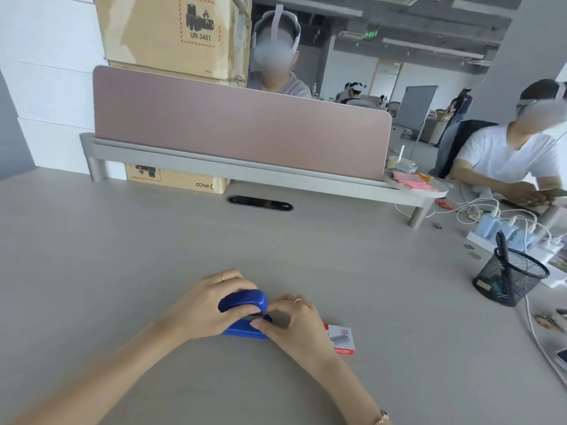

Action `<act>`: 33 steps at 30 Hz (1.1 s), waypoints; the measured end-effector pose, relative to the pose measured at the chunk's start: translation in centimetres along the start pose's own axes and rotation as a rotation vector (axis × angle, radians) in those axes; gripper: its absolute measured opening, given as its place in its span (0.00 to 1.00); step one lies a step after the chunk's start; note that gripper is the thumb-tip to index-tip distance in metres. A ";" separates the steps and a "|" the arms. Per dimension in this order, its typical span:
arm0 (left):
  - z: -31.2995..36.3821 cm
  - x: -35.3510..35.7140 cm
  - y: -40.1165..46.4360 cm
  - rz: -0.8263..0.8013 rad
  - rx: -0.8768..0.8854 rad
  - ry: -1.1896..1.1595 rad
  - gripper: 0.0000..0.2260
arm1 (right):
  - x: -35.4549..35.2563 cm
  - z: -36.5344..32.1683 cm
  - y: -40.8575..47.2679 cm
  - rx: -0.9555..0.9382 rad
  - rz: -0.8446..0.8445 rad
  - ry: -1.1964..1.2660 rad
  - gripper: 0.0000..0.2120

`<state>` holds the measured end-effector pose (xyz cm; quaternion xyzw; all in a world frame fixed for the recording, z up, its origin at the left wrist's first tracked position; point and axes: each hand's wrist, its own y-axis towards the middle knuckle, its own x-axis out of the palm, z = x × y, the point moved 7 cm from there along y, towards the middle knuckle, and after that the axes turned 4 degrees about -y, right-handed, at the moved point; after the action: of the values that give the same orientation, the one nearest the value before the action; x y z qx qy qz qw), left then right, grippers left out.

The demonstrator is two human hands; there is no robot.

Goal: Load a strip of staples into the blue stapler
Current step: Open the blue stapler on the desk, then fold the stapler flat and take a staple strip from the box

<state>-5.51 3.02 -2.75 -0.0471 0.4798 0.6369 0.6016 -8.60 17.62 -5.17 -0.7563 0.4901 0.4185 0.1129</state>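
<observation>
Two bare hands work at the near middle of the pale grey desk [122,256]. Between them lies the blue plastic stapler [244,314], top arm raised off its base: opening appears done, while no strip of staples can be seen, so loading seems outstanding. The left hand [211,305] grips the raised arm. The right hand [294,323] pinches at the stapler's front, partly covering the small red-and-white staple box [342,340] just beside it.
</observation>
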 end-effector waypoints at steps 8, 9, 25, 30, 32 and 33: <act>0.2 -1.5 -0.4 0.261 -0.050 -0.148 0.07 | -0.2 0.2 0.1 0.037 0.021 0.037 0.09; 0.2 -1.7 -0.5 0.279 -0.075 -0.162 0.07 | -0.2 0.1 0.0 0.043 0.017 0.029 0.08; -4.2 -8.2 -1.2 0.185 -0.398 -0.523 0.13 | -0.2 0.7 0.1 0.117 0.017 -0.001 0.06; -7.8 -10.6 -4.0 0.087 -0.487 -0.462 0.09 | -0.2 1.0 0.1 0.094 -0.014 -0.017 0.07; -9.1 -10.6 -5.0 0.026 -0.554 -0.422 0.10 | -0.2 1.1 0.1 0.087 -0.021 -0.009 0.07; -9.5 -10.3 -5.4 -0.005 -0.580 -0.403 0.12 | -0.2 1.1 0.1 0.086 -0.023 -0.005 0.07</act>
<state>-3.24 -11.76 -4.22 -0.0904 0.1503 0.7416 0.6475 -9.31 18.39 -5.69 -0.7551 0.4988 0.3977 0.1514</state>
